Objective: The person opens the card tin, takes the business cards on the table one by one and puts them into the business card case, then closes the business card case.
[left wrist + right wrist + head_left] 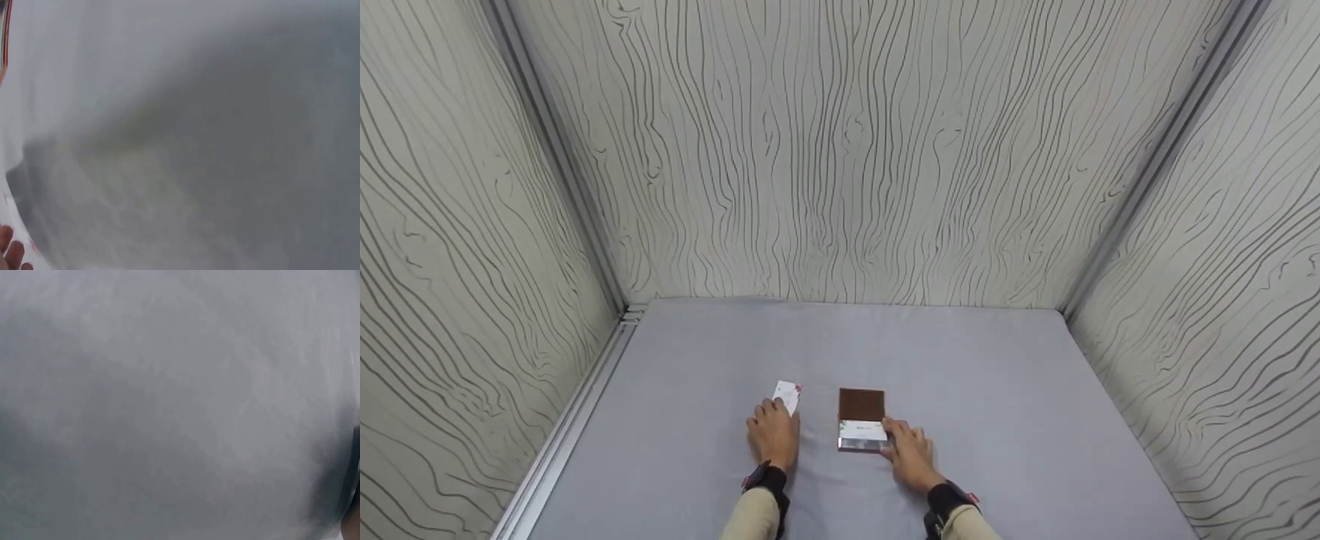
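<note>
On the grey cloth in the head view lies an opened card case (862, 405), its far half brown and its near half silver-rimmed. A white printed card (863, 430) sits in that near half. My right hand (913, 456) grips the case's right edge between thumb and fingers. To the left, my left hand (775, 435) holds a loose white card (788, 393) with red marks at one corner; its thumb is hidden. The left wrist view catches fingertips (14, 256) over this card at the lower left. Only a finger (351, 526) and a dark edge show in the right wrist view.
Grey cloth (997, 390) covers the table. Pale panels with a dark wood-grain line pattern (840, 150) stand at the back and both sides. A metal rail (574, 420) runs along the table's left edge.
</note>
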The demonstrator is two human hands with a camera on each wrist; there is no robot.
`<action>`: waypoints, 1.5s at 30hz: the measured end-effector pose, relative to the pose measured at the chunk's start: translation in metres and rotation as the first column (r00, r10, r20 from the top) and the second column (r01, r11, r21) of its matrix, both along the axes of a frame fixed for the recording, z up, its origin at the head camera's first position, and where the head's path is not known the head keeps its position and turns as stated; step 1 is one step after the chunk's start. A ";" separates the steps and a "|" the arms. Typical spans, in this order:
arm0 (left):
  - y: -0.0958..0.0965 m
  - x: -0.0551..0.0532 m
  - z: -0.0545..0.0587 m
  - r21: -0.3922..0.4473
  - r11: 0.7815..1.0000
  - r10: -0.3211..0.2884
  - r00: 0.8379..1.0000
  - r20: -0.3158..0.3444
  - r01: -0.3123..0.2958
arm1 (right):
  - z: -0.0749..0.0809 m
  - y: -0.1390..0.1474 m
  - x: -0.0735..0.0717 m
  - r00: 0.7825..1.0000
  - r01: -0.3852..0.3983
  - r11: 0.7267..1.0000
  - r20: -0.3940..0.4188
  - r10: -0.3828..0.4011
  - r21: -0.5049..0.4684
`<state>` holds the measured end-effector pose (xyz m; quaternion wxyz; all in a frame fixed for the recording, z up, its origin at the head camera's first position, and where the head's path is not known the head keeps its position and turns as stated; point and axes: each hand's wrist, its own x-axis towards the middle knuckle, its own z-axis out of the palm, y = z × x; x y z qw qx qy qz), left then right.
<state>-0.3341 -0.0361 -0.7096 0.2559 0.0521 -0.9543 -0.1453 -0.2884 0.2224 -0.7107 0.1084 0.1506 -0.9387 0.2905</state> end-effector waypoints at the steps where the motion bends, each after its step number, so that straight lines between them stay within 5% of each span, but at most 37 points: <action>1: -0.002 0.000 0.000 0.020 1.000 0.021 1.000 0.017 -0.021 | 0.000 0.000 0.000 1.000 -0.001 1.000 0.007 0.001 0.000; 9: -0.011 0.000 -0.002 0.117 0.986 0.102 0.986 0.132 -0.118 | -0.003 -0.001 0.000 0.999 0.005 1.000 -0.037 -0.006 -0.011; 25: -0.013 -0.006 -0.002 0.116 0.977 0.160 0.974 0.157 -0.179 | -0.006 -0.002 -0.002 0.999 0.021 1.000 0.024 -0.021 -0.007; 36: -0.012 -0.006 0.003 0.254 0.966 0.025 0.997 0.072 -0.043 | 0.002 -0.002 0.000 1.000 0.018 1.000 0.003 -0.018 -0.001; 45: -0.009 -0.006 0.009 0.324 0.944 -0.044 0.998 -0.047 0.057 | -0.005 -0.002 -0.003 1.000 0.020 1.000 -0.009 -0.020 -0.004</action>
